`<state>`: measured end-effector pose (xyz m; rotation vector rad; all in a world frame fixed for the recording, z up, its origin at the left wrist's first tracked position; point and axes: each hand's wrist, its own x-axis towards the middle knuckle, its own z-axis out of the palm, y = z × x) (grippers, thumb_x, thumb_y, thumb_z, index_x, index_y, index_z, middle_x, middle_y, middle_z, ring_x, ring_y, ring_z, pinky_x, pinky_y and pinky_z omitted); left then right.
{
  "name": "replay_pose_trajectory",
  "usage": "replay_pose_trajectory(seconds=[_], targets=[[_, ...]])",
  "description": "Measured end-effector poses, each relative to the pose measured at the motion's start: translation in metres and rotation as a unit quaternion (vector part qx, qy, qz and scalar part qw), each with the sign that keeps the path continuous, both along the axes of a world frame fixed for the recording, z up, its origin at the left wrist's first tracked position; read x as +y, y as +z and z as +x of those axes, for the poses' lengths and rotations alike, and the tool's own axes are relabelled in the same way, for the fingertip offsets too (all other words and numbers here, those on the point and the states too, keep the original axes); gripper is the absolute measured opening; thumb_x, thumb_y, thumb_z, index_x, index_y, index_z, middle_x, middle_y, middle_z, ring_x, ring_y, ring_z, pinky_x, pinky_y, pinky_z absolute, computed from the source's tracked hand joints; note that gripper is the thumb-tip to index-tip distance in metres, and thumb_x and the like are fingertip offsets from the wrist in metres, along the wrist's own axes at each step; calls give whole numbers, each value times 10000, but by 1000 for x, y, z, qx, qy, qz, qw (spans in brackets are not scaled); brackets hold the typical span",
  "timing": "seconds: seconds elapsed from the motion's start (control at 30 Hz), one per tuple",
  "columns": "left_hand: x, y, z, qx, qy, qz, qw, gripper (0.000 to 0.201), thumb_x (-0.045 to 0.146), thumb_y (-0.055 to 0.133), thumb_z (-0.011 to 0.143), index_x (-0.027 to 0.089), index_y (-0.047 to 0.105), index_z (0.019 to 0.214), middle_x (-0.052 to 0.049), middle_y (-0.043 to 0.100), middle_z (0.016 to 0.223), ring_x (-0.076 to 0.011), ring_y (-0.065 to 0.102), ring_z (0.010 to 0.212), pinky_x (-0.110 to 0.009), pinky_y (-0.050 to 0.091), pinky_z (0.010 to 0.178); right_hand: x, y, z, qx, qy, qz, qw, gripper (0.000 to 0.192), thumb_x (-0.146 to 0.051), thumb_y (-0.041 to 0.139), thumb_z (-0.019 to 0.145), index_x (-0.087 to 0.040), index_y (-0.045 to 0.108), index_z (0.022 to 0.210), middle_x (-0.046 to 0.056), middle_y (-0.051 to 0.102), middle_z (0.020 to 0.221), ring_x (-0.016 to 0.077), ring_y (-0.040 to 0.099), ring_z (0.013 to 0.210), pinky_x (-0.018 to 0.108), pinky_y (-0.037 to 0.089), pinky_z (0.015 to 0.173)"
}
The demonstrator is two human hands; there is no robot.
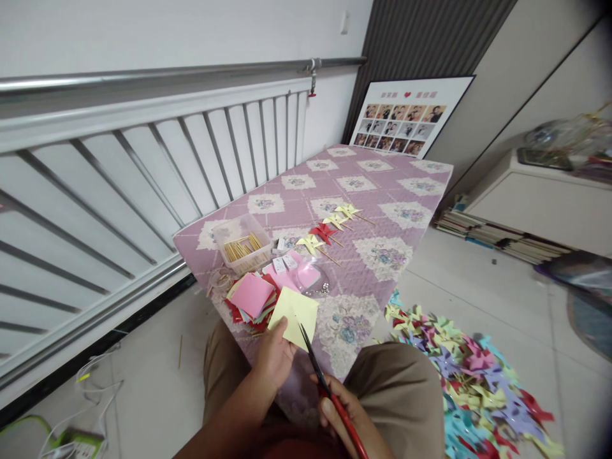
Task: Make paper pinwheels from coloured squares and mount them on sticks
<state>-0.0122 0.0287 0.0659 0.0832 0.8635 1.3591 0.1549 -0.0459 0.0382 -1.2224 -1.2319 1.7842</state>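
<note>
My left hand [273, 357] pinches the near corner of a pale yellow paper square [295, 313] and holds it above the table's near end. My right hand [345, 414] grips red-handled scissors [329, 392], whose dark blades point up and touch the paper's near edge. Just beyond the yellow sheet lies a stack of coloured paper squares [251, 298] with a pink one on top. Several finished paper pinwheels on sticks [329, 228] lie in a row further up the table.
A clear plastic box of wooden sticks [241, 245] stands on the purple quilted table [373, 185]. A heap of coloured pinwheels [473, 376] covers the floor at right. A white railing runs along the left; books and a cabinet stand at far right.
</note>
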Motion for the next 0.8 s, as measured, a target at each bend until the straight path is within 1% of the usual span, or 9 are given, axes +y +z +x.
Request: replay_pose_trajectory(seconds=[0.07, 0.13, 0.37, 0.47, 0.6, 0.7, 0.8], targets=[[0, 1, 1, 5, -1, -4, 1000, 252, 262, 673, 784, 193, 657, 1025, -134, 689, 1154, -287, 601, 1153, -374, 502, 932, 0, 0, -1, -8, 19, 7, 1000, 575, -644, 582, 815, -205, 606, 1186, -17, 512, 639, 127, 436, 552, 224, 340, 480], [-1, 0, 1, 8, 3, -3, 1000, 247, 260, 669, 785, 194, 654, 1023, -136, 684, 1158, -290, 603, 1147, -380, 501, 934, 0, 1, -2, -17, 20, 7, 1000, 622, -687, 559, 801, -208, 595, 1196, -21, 498, 635, 129, 432, 556, 224, 327, 475], [-2, -1, 3, 21, 14, 14, 1000, 261, 260, 671, 779, 192, 652, 1030, -131, 680, 1160, -285, 618, 1105, -374, 512, 905, -1, 17, -6, -27, -10, -30, 999, 559, -689, 621, 746, -227, 649, 1059, -19, 511, 659, 133, 445, 558, 238, 361, 488], [-2, -3, 3, 48, 6, 16, 999, 286, 308, 694, 759, 193, 647, 1016, -135, 682, 1160, -293, 620, 1107, -374, 516, 891, -1, 15, -7, -28, -18, -40, 999, 567, -695, 638, 725, -217, 648, 1030, -26, 502, 666, 120, 436, 548, 233, 373, 494], [-2, -7, 3, 73, 2, 20, 997, 314, 372, 705, 738, 198, 647, 993, -133, 677, 1177, -308, 615, 1113, -382, 521, 874, 1, 8, -7, -16, 2, -39, 999, 628, -721, 605, 736, -199, 626, 1085, -53, 439, 605, 92, 364, 495, 207, 316, 450], [-2, -9, 3, 62, 8, 19, 998, 327, 360, 711, 732, 195, 647, 1007, -135, 672, 1188, -309, 612, 1116, -390, 514, 886, 2, 6, -7, -12, 9, -32, 999, 589, -700, 606, 753, -199, 627, 1062, -58, 423, 598, 85, 349, 489, 201, 314, 446], [-3, -9, 3, 42, 9, 25, 999, 354, 342, 708, 735, 195, 644, 1051, -135, 664, 1205, -311, 606, 1124, -410, 505, 911, 2, 7, -6, -15, 1, -24, 1000, 552, -679, 610, 768, -202, 626, 1046, -47, 456, 631, 91, 380, 512, 215, 362, 484]])
